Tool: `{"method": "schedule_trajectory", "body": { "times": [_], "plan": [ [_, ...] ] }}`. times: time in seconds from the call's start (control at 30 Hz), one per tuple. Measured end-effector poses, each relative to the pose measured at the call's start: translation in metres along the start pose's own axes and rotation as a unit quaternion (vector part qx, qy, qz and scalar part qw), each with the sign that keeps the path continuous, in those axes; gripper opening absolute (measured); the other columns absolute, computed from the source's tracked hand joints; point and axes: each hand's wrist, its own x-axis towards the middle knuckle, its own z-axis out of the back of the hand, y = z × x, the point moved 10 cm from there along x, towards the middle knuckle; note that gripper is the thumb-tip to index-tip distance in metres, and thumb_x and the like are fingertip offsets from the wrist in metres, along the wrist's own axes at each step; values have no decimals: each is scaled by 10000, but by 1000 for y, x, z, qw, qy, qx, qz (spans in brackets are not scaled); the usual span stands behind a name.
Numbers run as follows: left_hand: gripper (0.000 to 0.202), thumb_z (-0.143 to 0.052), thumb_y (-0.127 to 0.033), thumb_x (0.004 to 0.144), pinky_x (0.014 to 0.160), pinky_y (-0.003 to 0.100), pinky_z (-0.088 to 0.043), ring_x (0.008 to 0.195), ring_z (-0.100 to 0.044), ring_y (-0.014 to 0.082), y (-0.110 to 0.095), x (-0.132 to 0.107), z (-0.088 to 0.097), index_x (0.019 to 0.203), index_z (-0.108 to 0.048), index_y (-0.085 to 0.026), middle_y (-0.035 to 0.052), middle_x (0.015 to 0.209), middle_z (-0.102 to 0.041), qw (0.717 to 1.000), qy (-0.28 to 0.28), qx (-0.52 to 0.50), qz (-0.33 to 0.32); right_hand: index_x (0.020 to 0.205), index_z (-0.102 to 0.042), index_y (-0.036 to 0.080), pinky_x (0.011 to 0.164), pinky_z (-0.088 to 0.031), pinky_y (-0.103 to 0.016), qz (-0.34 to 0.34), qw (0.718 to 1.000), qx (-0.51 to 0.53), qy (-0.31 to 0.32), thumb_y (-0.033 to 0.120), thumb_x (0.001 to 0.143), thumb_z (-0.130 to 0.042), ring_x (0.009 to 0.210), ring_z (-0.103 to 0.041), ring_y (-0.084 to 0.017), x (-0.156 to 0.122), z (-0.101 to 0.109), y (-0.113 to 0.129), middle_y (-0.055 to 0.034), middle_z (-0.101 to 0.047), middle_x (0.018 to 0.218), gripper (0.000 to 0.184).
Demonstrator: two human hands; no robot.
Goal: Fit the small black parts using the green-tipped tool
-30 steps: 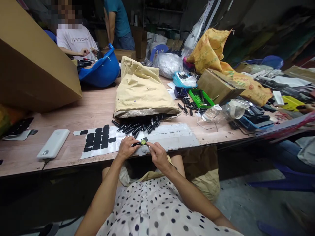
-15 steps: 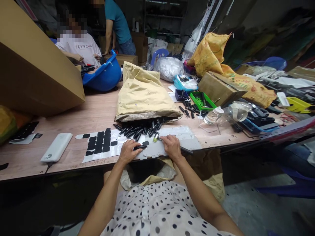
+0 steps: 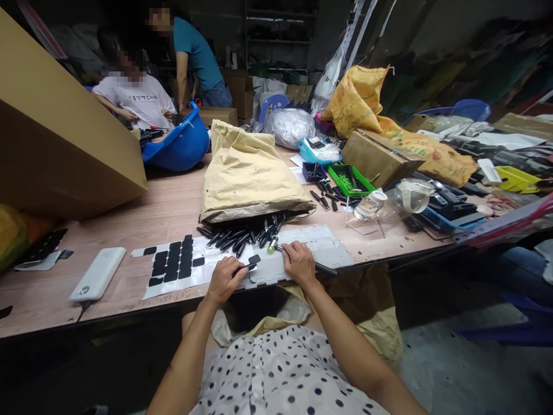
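Observation:
My left hand [image 3: 224, 278] is closed on a slim black stick-like part [image 3: 249, 264] whose flat tip rests on a grey plastic sheet [image 3: 302, 253] at the table's near edge. My right hand [image 3: 298, 262] grips a small hammer [image 3: 273, 247] with a yellow-green head; its dark handle sticks out to the right past the table edge. Just behind both hands a pile of black parts [image 3: 244, 231] spills from a tan paper sack [image 3: 248, 173]. A white sheet with black pads [image 3: 173, 262] lies left of my left hand.
A white power bank [image 3: 98, 274] lies at the left. A big cardboard box [image 3: 56, 132] and a blue basin [image 3: 181, 147] stand behind it. A green tray [image 3: 349, 180], a brown box [image 3: 377, 154], yellow sacks and clutter fill the right. Two other people work at the far left.
My right hand moved away from the left, out to the right, and now holds the hammer down on the grey sheet. My left hand stays put with the black part. The camera tipped slightly.

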Motion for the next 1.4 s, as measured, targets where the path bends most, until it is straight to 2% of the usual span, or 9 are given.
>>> {"method": "schedule_trajectory", "body": {
  "times": [0.1, 0.23, 0.47, 0.6, 0.7, 0.8, 1.0, 1.2, 1.4],
  "plan": [
    [335, -497, -444, 998, 765, 346, -511, 781, -629, 203, -30, -22, -10, 946, -752, -232, 59, 820, -704, 997, 16, -50, -50, 1074, -748, 245, 775, -371, -324, 3, 1000, -1, -6, 191, 935, -550, 858, -483, -233, -1, 0, 1, -66, -597, 869, 247],
    [342, -470, -424, 1007, 768, 318, -550, 785, -691, 199, -48, -61, -49, 1041, -754, -238, 71, 868, -754, 990, 91, -85, -59, 1075, -744, 247, 770, -370, -325, 5, 1000, -5, -8, 190, 931, -557, 861, -487, -235, -2, 0, 0, -66, -604, 874, 243],
    [270, -541, -310, 945, 842, 355, -557, 975, -747, 270, 17, -96, -97, 1103, -755, -265, 82, 1015, -799, 957, 224, 66, 171, 1059, -743, 243, 770, -378, -330, 4, 1000, -1, -8, 187, 926, -565, 865, -492, -238, -1, 0, 0, -70, -607, 877, 229],
    [309, -602, -235, 889, 848, 369, -553, 1014, -748, 294, 12, -94, -92, 1160, -749, -234, 118, 1085, -792, 947, 256, 69, 180, 1051, -747, 250, 771, -383, -333, -2, 1000, 2, 1, 190, 926, -566, 872, -493, -243, 0, -2, 0, -74, -603, 880, 228],
    [217, -641, -284, 873, 756, 318, -549, 864, -747, 240, -18, -73, -78, 1042, -776, -269, 56, 957, -800, 972, 210, -14, 107, 1061, -747, 251, 772, -384, -335, -6, 1000, 4, 8, 189, 924, -562, 883, -489, -244, 0, -3, 0, -78, -599, 894, 239],
    [190, -612, -348, 909, 676, 290, -529, 709, -693, 186, -29, -41, -45, 951, -775, -261, 22, 839, -776, 992, 83, -63, 68, 1069, -744, 251, 764, -380, -334, -9, 1000, 0, 7, 195, 923, -561, 881, -491, -241, 1, -3, 0, -76, -605, 901, 241],
    [185, -648, -388, 887, 699, 324, -520, 726, -610, 194, 15, 16, 29, 954, -745, -246, 42, 889, -686, 972, -204, 40, 106, 1039, -740, 236, 769, -376, -329, -6, 1000, -8, 4, 195, 923, -576, 872, -498, -235, 2, -3, 2, -71, -613, 890, 205],
    [135, -745, -383, 801, 773, 397, -518, 878, -590, 277, 41, 51, 26, 843, -744, -255, 59, 869, -611, 965, -203, 100, 133, 994, -738, 234, 767, -374, -326, -7, 1000, -7, -1, 197, 915, -587, 868, -495, -233, 4, -2, 4, -67, -616, 889, 175],
    [148, -670, -387, 894, 856, 401, -500, 897, -588, 261, 21, 32, 31, 917, -745, -262, 61, 920, -660, 977, -191, 66, 75, 1021, -741, 234, 779, -370, -329, -17, 1000, -5, 18, 197, 923, -582, 881, -488, -235, 3, -4, 4, -73, -605, 902, 191]
  ]
}}
